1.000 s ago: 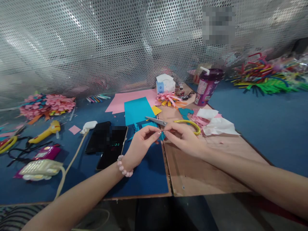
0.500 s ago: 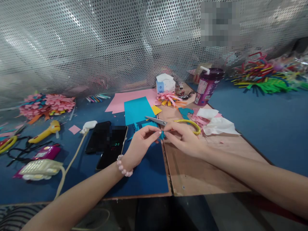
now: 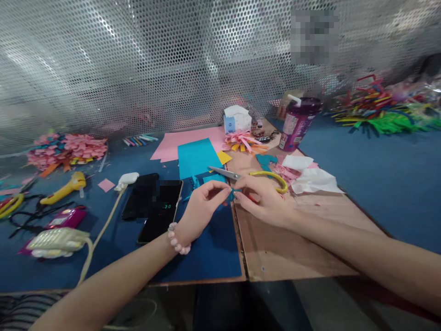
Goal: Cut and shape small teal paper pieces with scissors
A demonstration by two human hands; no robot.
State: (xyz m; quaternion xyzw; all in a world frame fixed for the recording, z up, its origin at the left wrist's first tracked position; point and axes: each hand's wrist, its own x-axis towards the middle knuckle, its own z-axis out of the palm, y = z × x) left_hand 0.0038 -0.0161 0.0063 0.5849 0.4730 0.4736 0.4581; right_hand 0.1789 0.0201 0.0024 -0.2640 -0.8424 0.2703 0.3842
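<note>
Between the fingertips of both hands is a small piece of blue paper (image 3: 231, 195), mostly covered by the fingers. My left hand (image 3: 206, 202), with a pink bead bracelet (image 3: 178, 239) at the wrist, pinches it from the left. From the right, my right hand (image 3: 265, 200) has its thumb and index finger closed at the paper's edge. Just beyond the hands lie scissors (image 3: 223, 173) with yellow handles, partly behind my right hand. A blue paper sheet (image 3: 199, 157) and cut blue pieces (image 3: 195, 183) rest beyond my left hand.
Two phones (image 3: 161, 211) and a power strip (image 3: 58, 241) with a cable lie to the left, near a yellow glue gun (image 3: 65, 189). At the back stand a tissue box (image 3: 237, 120) and a purple cup (image 3: 299, 124) with a straw. Crumpled white tissue (image 3: 315, 181) lies right.
My right thumb and index finger have moved slightly right and spread a little from the left fingertips. My left hand stays nearly still with the blue paper.
</note>
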